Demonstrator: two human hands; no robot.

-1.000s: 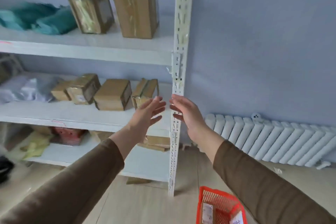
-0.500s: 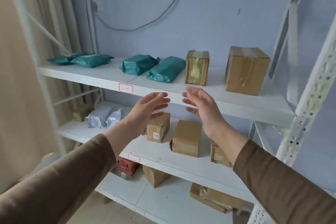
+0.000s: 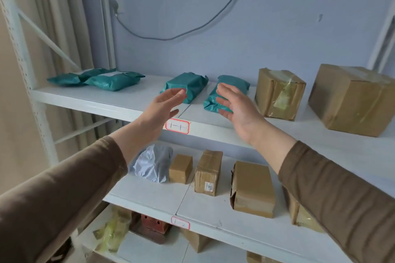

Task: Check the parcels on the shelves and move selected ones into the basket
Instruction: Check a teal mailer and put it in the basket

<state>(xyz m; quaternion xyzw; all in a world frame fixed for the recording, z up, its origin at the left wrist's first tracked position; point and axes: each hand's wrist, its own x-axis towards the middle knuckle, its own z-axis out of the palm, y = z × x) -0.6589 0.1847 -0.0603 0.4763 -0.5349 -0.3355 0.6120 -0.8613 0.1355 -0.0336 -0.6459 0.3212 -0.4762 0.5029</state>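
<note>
A white metal shelving unit (image 3: pixel 102 100) with red-bordered paper labels (image 3: pixel 177 126) on its front edges carries the parcels. On the top shelf lie two flat teal plastic mailers (image 3: pixel 111 80) overlapping at the left, two bulkier teal wrapped parcels (image 3: pixel 192 84) side by side in the middle, then a taped upright cardboard box (image 3: pixel 277 94) and a larger brown cardboard box (image 3: pixel 352 100). The middle shelf (image 3: pixel 149 196) holds a crumpled grey plastic bag (image 3: pixel 154 164) and several brown cardboard boxes (image 3: pixel 252 190).

You are standing in a storeroom for parcels — white metal shelves (image 3: pixel 119 104) are holding taped brown boxes (image 3: pixel 354 100) and green bags (image 3: pixel 111 80), with number labels (image 3: pixel 177 126) stuck on.
</note>
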